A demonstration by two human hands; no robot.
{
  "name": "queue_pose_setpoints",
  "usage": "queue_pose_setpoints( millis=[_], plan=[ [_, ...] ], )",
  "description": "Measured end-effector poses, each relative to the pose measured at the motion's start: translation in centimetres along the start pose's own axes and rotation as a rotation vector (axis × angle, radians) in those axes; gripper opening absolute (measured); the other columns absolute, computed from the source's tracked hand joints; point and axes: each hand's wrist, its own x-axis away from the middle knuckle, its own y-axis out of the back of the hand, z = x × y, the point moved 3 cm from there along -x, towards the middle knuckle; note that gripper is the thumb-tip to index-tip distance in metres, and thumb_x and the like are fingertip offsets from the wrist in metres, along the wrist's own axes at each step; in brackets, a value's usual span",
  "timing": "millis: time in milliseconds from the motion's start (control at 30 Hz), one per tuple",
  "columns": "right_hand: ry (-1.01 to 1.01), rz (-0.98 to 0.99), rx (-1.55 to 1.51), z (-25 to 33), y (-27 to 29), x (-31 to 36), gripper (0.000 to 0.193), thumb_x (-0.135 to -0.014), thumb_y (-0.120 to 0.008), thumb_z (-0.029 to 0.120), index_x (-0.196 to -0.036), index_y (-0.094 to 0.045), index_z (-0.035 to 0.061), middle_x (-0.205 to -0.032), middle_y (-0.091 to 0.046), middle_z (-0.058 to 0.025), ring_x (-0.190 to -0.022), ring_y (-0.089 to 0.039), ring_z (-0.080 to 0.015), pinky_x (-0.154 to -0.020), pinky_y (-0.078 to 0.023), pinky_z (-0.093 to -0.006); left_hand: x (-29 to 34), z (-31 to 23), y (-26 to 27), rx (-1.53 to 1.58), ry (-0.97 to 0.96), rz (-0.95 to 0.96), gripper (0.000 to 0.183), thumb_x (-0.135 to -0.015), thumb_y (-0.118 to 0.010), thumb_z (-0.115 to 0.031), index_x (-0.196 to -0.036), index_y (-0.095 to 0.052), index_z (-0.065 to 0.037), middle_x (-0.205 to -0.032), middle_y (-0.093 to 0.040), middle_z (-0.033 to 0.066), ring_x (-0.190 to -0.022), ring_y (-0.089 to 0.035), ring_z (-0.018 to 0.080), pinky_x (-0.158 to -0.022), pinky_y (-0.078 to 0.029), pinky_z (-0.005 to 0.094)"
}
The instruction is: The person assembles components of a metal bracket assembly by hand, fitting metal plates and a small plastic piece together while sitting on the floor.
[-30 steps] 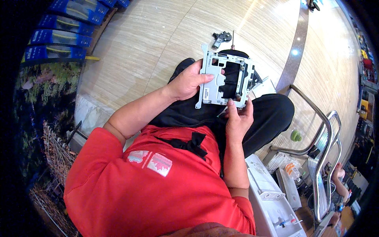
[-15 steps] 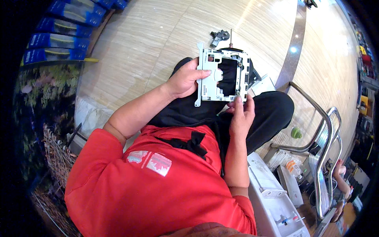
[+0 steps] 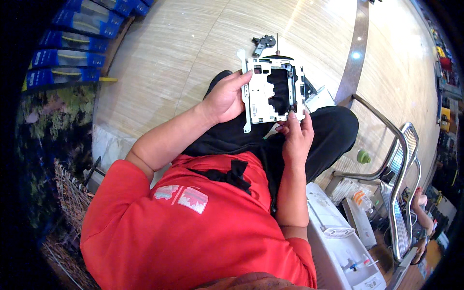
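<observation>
A white metal device frame [image 3: 260,96] with a rectangular cut-out is held over my lap. My left hand [image 3: 224,98] grips its left side, the thumb lying across the upper left corner by a long side bracket [image 3: 247,113]. At the lower right corner my right hand [image 3: 297,140] pinches the edge, thumb and fingers close to a rail of small parts. Dark cloth shows through the cut-out. The undersides of both hands' grips are hidden. Beyond the frame, a dark grey motor-like part [image 3: 262,45] and a screwdriver [image 3: 278,47] lie on the floor.
Near my right knee lies a white flat part [image 3: 321,99]. Further right stand a metal bench [image 3: 398,188] and a green object [image 3: 363,156]. A white container [image 3: 333,232] is beside my right elbow. Blue boxes [image 3: 72,55] are stacked far left. Another person's arm [image 3: 424,217] shows at right.
The frame has tilted slightly in my hands. My left thumb has moved up from its middle to the upper corner. My right hand stays at the lower right corner.
</observation>
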Motion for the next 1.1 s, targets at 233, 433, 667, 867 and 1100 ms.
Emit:
queue_pose_setpoints(
  millis=[233,433,667,867,1100],
  plan=[
    [0.043,-0.013,0.097,0.2,0.3,0.2,0.027,-0.093,-0.06,0.013,-0.115,-0.055,-0.0035,-0.082,-0.062,-0.005,-0.065,-0.059,-0.0102,-0.058,-0.051,-0.0253,0.4,0.3,-0.4,0.019,0.005,-0.043,0.03,-0.102,-0.041,-0.019,-0.126,-0.047,-0.002,-0.116,-0.061,0.0136,-0.105,-0.062,0.0246,-0.092,-0.05,0.0406],
    [0.096,-0.012,0.082,0.4,0.4,0.5,0.029,-0.093,-0.06,0.012,-0.116,-0.055,-0.0045,-0.087,-0.062,-0.0055,-0.071,-0.061,-0.0117,-0.065,-0.053,-0.0267,0.2,0.4,0.1,-0.314,-0.048,-0.029,0.033,-0.097,-0.051,-0.01,-0.128,-0.045,-0.003,-0.11,-0.061,0.0145,-0.104,-0.063,0.029,-0.09,-0.054,0.0446],
    [0.201,0.079,-0.315,1.1,0.1,1.1,0.047,-0.099,-0.048,0.018,-0.137,-0.034,-0.0039,-0.116,-0.058,-0.0171,-0.095,-0.062,-0.0205,-0.076,-0.053,-0.0316,0.5,-1.2,-0.3,-0.216,-0.055,0.151,0.041,-0.094,-0.058,-0.015,-0.13,-0.041,-0.002,-0.118,-0.057,0.02,-0.114,-0.058,0.0374,-0.098,-0.05,0.0499],
    [0.177,0.235,-0.282,2.7,0.5,0.7,0.055,-0.095,-0.055,0.024,-0.138,-0.036,-0.0064,-0.119,-0.057,-0.0178,-0.099,-0.062,-0.0223,-0.08,-0.053,-0.0325,-0.3,-1.9,-0.9,-0.247,-0.063,0.206,0.042,-0.094,-0.059,-0.016,-0.13,-0.041,-0.004,-0.12,-0.056,0.0189,-0.118,-0.055,0.0366,-0.102,-0.045,0.05],
    [0.208,0.427,-0.198,10.8,2.5,-3.0,0.058,-0.094,-0.057,0.029,-0.134,-0.041,-0.01,-0.113,-0.062,-0.0173,-0.096,-0.063,-0.0217,-0.077,-0.051,-0.032,-3.1,-3.3,-6.6,-0.143,-0.102,0.35,0.044,-0.093,-0.058,-0.014,-0.133,-0.041,-0.007,-0.124,-0.056,0.0176,-0.12,-0.053,0.0373,-0.104,-0.041,0.0569]
  ],
)
